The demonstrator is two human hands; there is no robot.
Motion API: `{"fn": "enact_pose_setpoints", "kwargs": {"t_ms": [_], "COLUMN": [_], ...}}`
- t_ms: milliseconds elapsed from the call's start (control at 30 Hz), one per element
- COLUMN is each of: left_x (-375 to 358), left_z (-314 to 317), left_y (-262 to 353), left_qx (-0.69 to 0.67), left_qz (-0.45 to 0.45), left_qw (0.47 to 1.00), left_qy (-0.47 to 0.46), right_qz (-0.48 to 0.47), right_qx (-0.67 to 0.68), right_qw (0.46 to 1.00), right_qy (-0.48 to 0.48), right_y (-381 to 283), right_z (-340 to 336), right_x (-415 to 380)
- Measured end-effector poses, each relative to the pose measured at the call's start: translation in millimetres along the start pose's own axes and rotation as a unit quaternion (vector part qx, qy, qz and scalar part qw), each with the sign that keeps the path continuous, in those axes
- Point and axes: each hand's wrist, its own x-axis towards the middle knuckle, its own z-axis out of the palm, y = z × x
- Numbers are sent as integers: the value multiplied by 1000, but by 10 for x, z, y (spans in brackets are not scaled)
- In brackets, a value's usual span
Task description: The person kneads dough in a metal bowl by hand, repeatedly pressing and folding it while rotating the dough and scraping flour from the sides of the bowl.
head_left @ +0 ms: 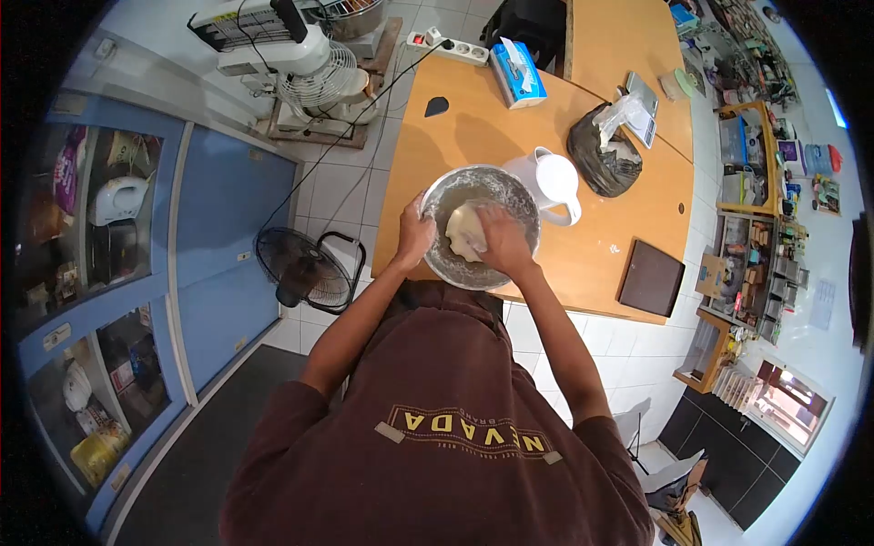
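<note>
A round metal mixing bowl (437, 257), its inner wall smeared with flour, stands at the near edge of the wooden table. My left hand (416, 233) grips the bowl's left rim. Inside lies a lump of pale dough (464, 229). My right hand (503, 240) reaches into the bowl and is closed against the dough's right side; its fingertips are partly hidden. Just beyond the bowl on the right is a white pitcher (555, 182) with its handle toward me.
On the table (583, 264) are a black plastic bag (614, 170), a digital scale (642, 118), a tissue pack (517, 75) and a dark tray (651, 278). A power strip (448, 47) lies at the far left edge. A black fan (300, 268) stands on the floor to my left.
</note>
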Motion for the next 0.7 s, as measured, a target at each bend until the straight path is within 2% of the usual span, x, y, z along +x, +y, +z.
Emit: {"fn": "enact_pose_setpoints", "kwargs": {"t_ms": [33, 133, 233, 333, 433, 533, 633, 700], "left_x": [5, -2, -2, -11, -2, -4, -63, -22], "left_z": [-10, -27, 9, 30, 30, 41, 75, 80], "left_y": [5, 5, -53, -83, -120, -162, 31, -31], "left_qx": [8, 43, 72, 94, 73, 64, 78, 60], "left_qz": [-3, -5, 11, 9, 20, 38, 18, 17], "left_qw": [1000, 999, 997, 995, 997, 997, 995, 996], "left_qy": [-7, -8, 7, 20, 11, 33, 58, 60], "right_qz": [-34, -10, 27, 53, 64, 119, 143, 178], "right_qx": [23, -116, -101, -100, -97, -54, -44, -45], "right_qw": [999, 993, 994, 993, 993, 991, 981, 976], "right_qy": [3, -28, -4, -19, 37, 8, 122, 113], "right_y": [-32, -170, -116, -83, -100, -70, 5, 0], "right_z": [64, 261, 445, 488, 457, 400, 498, 501], "right_x": [36, 94, 172, 265, 380, 552, 653, 669]}}
